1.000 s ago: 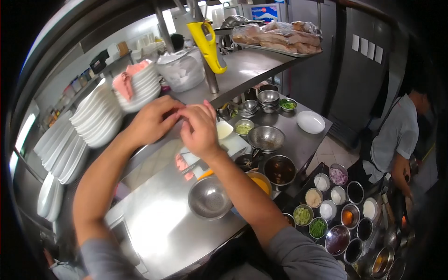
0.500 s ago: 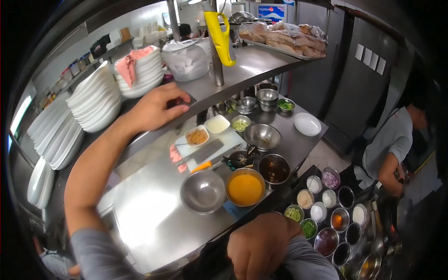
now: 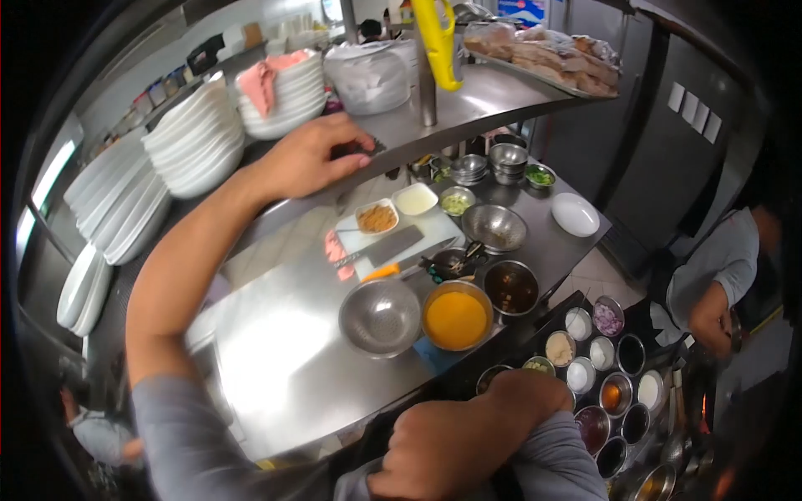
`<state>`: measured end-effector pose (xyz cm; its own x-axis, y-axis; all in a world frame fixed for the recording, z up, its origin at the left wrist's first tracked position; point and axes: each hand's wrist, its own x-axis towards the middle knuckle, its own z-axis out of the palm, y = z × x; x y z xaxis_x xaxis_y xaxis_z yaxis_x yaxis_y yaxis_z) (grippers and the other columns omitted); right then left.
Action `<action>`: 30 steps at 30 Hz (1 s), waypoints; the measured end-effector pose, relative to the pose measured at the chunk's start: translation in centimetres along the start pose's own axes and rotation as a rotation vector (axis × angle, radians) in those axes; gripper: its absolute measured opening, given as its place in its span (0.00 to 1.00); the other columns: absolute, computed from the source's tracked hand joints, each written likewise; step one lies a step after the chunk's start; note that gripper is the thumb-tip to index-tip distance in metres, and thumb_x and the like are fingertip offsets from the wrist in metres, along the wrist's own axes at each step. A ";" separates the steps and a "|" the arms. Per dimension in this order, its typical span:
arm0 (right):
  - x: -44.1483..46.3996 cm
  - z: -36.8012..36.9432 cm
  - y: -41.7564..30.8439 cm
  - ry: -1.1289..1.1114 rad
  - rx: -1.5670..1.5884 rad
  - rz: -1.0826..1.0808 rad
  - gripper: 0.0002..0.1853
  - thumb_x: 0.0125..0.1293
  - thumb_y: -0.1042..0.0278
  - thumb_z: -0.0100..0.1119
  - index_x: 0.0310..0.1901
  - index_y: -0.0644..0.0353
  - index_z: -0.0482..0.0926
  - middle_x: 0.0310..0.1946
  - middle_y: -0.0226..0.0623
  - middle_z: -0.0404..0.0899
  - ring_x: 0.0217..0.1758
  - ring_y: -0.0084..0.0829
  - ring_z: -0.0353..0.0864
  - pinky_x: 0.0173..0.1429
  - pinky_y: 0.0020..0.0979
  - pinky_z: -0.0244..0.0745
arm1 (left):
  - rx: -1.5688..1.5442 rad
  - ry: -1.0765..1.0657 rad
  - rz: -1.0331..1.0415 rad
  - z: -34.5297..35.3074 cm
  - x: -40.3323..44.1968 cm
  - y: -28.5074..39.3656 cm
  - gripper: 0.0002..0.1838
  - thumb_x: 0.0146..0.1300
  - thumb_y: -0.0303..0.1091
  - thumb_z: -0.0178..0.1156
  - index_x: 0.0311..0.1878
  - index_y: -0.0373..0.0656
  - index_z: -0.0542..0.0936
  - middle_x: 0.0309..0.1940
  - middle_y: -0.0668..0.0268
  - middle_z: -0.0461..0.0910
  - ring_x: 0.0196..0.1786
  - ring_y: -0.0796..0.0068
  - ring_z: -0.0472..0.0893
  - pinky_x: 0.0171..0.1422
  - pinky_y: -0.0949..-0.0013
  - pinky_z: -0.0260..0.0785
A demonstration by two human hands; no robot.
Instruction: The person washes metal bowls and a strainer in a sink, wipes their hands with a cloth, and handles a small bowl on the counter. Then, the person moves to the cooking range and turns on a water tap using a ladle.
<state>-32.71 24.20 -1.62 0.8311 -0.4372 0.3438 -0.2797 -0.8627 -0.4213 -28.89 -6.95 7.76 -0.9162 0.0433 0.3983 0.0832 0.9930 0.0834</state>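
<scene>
At the edge of the steel shelf (image 3: 493,107), my left hand (image 3: 322,154) is curled with thumb and fingers around a small dark item I cannot make out. A stack of white bowls (image 3: 284,96) with a pink cloth (image 3: 263,83) stands behind it. My right hand (image 3: 443,442) is low in front of my body, its fingers folded and whatever they hold hidden. Beyond it on the counter are a perforated steel bowl (image 3: 380,319) and a bowl of orange liquid (image 3: 457,317). A knife (image 3: 393,247) lies on the white board (image 3: 434,225).
White dishes (image 3: 192,138) are stacked at the left. A yellow tool (image 3: 439,46) hangs by the shelf post (image 3: 426,92), and a meat tray (image 3: 543,77) rests on the shelf. Ingredient bowls (image 3: 581,376) fill the lower right, near another person (image 3: 718,267).
My right hand has left my left hand and dropped to my body, its fingers now folded. My left hand stays by the shelf edge. The view has shifted.
</scene>
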 end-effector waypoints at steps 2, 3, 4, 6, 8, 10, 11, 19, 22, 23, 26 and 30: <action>0.9 1.5 0.1 0.054 -0.007 -0.046 0.14 0.62 0.58 0.58 0.28 0.63 0.74 0.17 0.42 0.77 0.22 0.41 0.82 0.24 0.37 0.74 | 0.011 0.011 0.023 0.2 0.0 -0.3 0.12 0.63 0.30 0.63 0.47 0.37 0.79 0.41 0.59 0.77 0.42 0.66 0.77 0.48 0.66 0.71; 1.4 2.2 0.1 0.113 -0.037 -0.079 0.14 0.62 0.59 0.58 0.28 0.63 0.74 0.17 0.40 0.76 0.21 0.40 0.81 0.23 0.36 0.74 | 0.020 0.002 0.031 0.2 -0.1 -0.2 0.12 0.63 0.30 0.63 0.48 0.37 0.79 0.41 0.59 0.77 0.44 0.66 0.77 0.49 0.67 0.70; 1.8 2.6 0.1 0.129 -0.010 -0.070 0.14 0.62 0.59 0.58 0.28 0.63 0.74 0.17 0.40 0.76 0.21 0.40 0.81 0.23 0.36 0.74 | 0.030 0.010 0.073 0.3 -0.1 -0.6 0.12 0.64 0.30 0.62 0.48 0.37 0.79 0.42 0.59 0.77 0.46 0.65 0.77 0.51 0.67 0.70; 2.4 3.0 -0.1 0.264 -0.125 -0.134 0.13 0.60 0.62 0.58 0.28 0.64 0.73 0.16 0.39 0.74 0.18 0.39 0.79 0.22 0.34 0.74 | 0.031 0.004 0.069 0.4 -0.3 -0.7 0.13 0.65 0.31 0.62 0.50 0.37 0.78 0.43 0.58 0.76 0.48 0.65 0.77 0.52 0.67 0.70; 3.0 2.9 -0.8 0.352 0.103 -0.079 0.11 0.60 0.63 0.56 0.28 0.63 0.73 0.18 0.39 0.76 0.21 0.38 0.80 0.24 0.36 0.75 | -0.037 -0.062 -0.044 0.1 -0.4 0.0 0.13 0.67 0.32 0.60 0.52 0.37 0.78 0.46 0.60 0.76 0.50 0.68 0.76 0.55 0.69 0.68; 3.5 2.1 -1.5 0.349 0.222 -0.092 0.12 0.64 0.62 0.57 0.31 0.63 0.77 0.23 0.41 0.79 0.23 0.41 0.80 0.25 0.37 0.74 | -0.011 -0.088 -0.044 0.1 -0.2 -0.2 0.13 0.67 0.32 0.59 0.51 0.37 0.77 0.46 0.61 0.75 0.51 0.68 0.76 0.56 0.69 0.68; 3.7 2.3 -1.5 0.378 0.215 -0.098 0.12 0.64 0.62 0.57 0.31 0.63 0.77 0.23 0.41 0.79 0.23 0.41 0.80 0.25 0.37 0.74 | 0.007 -0.085 -0.023 0.2 -0.2 -0.5 0.13 0.68 0.31 0.58 0.52 0.36 0.77 0.47 0.61 0.75 0.52 0.68 0.76 0.57 0.69 0.67; 5.5 4.1 -2.0 0.571 0.129 -0.184 0.11 0.64 0.63 0.57 0.30 0.63 0.76 0.23 0.41 0.79 0.23 0.41 0.81 0.26 0.38 0.74 | 0.003 -0.104 -0.078 0.7 0.4 0.6 0.13 0.68 0.31 0.58 0.52 0.37 0.77 0.45 0.63 0.75 0.51 0.71 0.75 0.59 0.72 0.64; 5.9 4.5 -2.1 0.622 0.110 -0.203 0.11 0.64 0.63 0.57 0.30 0.62 0.76 0.23 0.41 0.79 0.23 0.41 0.81 0.26 0.38 0.75 | 0.044 -0.082 -0.067 1.0 0.5 0.1 0.12 0.67 0.30 0.59 0.52 0.37 0.78 0.43 0.65 0.75 0.49 0.74 0.75 0.57 0.74 0.64; 6.0 4.5 -2.1 0.633 0.100 -0.207 0.11 0.64 0.63 0.57 0.30 0.62 0.76 0.23 0.41 0.79 0.23 0.41 0.81 0.26 0.38 0.75 | 0.016 -0.080 -0.084 1.2 0.5 0.2 0.12 0.68 0.30 0.58 0.52 0.37 0.77 0.43 0.65 0.75 0.49 0.75 0.74 0.57 0.75 0.64; 6.1 4.5 -2.1 0.661 0.085 -0.218 0.11 0.64 0.63 0.56 0.30 0.62 0.76 0.22 0.41 0.78 0.23 0.41 0.81 0.26 0.39 0.75 | -0.029 -0.100 -0.149 1.3 0.5 0.6 0.12 0.69 0.30 0.58 0.53 0.36 0.77 0.44 0.65 0.76 0.50 0.75 0.74 0.57 0.75 0.63; 6.3 4.6 -2.1 0.658 0.079 -0.231 0.11 0.64 0.63 0.56 0.30 0.62 0.76 0.22 0.41 0.78 0.23 0.41 0.81 0.27 0.39 0.75 | 0.017 -0.117 -0.155 1.1 0.5 1.1 0.13 0.70 0.31 0.57 0.54 0.37 0.77 0.46 0.66 0.75 0.50 0.77 0.74 0.57 0.76 0.63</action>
<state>-24.70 24.44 -2.47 0.3948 -0.3296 0.8576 -0.0749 -0.9419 -0.3275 -29.65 -5.75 7.08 -0.9568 -0.0992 0.2732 -0.0686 0.9905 0.1194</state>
